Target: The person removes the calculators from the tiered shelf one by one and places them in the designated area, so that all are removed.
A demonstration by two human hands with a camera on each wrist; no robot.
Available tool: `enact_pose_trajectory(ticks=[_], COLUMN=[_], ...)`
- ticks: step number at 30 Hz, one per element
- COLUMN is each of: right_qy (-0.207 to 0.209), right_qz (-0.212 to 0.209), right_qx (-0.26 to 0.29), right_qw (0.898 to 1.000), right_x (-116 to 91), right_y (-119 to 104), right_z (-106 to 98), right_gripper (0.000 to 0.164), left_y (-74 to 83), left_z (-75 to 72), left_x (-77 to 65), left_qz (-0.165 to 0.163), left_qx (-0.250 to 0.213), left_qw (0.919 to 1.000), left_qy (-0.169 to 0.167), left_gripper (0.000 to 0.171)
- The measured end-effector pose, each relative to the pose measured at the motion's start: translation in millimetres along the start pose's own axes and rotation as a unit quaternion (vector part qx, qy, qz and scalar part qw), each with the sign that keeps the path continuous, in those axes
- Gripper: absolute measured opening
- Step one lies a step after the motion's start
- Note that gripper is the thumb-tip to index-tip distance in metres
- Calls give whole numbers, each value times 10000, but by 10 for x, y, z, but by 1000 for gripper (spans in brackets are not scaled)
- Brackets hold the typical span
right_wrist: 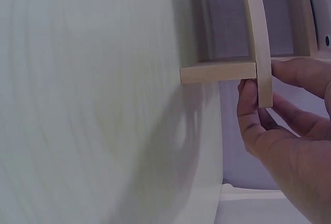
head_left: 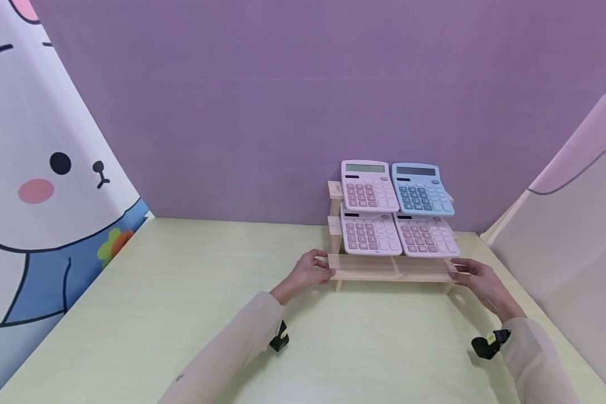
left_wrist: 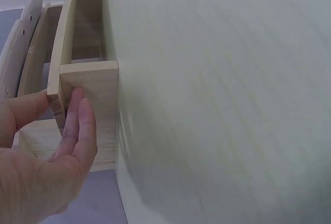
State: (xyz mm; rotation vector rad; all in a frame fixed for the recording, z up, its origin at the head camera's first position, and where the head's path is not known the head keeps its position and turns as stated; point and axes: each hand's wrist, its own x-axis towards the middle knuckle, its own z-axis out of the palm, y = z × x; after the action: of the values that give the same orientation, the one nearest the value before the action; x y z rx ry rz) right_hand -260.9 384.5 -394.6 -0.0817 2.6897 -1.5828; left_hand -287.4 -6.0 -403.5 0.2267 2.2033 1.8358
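A three-step wooden display rack [head_left: 368,266] stands on the table near the purple wall. On its top step lean a pink calculator [head_left: 366,185] and, to its right, a blue calculator [head_left: 423,188]. Two more pink ones, a left calculator [head_left: 371,233] and a right calculator [head_left: 428,235], lean on the middle step; the lowest step is bare. My left hand [head_left: 309,270] grips the left end of that lowest board, thumb above and fingers beneath. At the opposite end my right hand [head_left: 485,283] pinches the board [right_wrist: 264,87] between thumb and fingers.
The pale table [head_left: 192,303] stretches left and in front of the rack. Behind rises the purple wall [head_left: 232,140]. A cartoon-printed cloth [head_left: 55,235] hangs at the left, and a pale cloth [head_left: 575,241] borders the right side, close to my right arm.
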Motion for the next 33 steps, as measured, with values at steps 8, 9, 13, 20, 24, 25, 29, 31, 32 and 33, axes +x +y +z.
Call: enact_pose_trajectory(ticks=[8, 9, 13, 20, 24, 25, 29, 31, 32, 33], right_qy=[-9, -20, -55, -50, -42, -50, 1, 21, 23, 17], right_qz=[68, 75, 55, -11, 15, -7, -58, -92, -83, -93], right_qx=[-72, -65, -12, -122, -242, -273, -321, -331, -319, -306], right_qw=[10000, 9999, 10000, 9999, 9997, 9996, 9995, 9994, 9995, 9995], right_x=[22, 23, 21, -1, -13, -14, -14, -6, -3, 0], right_y=[41, 44, 52, 41, 20, 14, -14, -16, -18, -19], right_z=[-44, -49, -68, -72, -63, -63, -49, -42, -36, -31], right_gripper=[57, 57, 57, 55, 55, 55, 54, 54, 53, 53], left_y=[8, 10, 16, 23, 14, 10, -3, -6, -4, -6], left_z=[41, 44, 53, 58, 48, 44, 15, 1, -4, -9], left_x=[20, 21, 17, 3, 5, 6, 2, -8, -12, -13], left_qz=[25, 19, -4, -21, -31, -42, -11, 18, 23, 23], left_qx=[5, 4, -30, -118, -123, -124, -155, -162, -164, -154], left_qw=[10000, 10000, 10000, 9999, 9999, 9999, 9998, 9998, 9998, 9998], left_qy=[6, 2, -28, -44, -66, -72, -124, -134, -132, -120], left_gripper=[50, 50, 51, 52, 53, 53, 53, 53, 53, 53])
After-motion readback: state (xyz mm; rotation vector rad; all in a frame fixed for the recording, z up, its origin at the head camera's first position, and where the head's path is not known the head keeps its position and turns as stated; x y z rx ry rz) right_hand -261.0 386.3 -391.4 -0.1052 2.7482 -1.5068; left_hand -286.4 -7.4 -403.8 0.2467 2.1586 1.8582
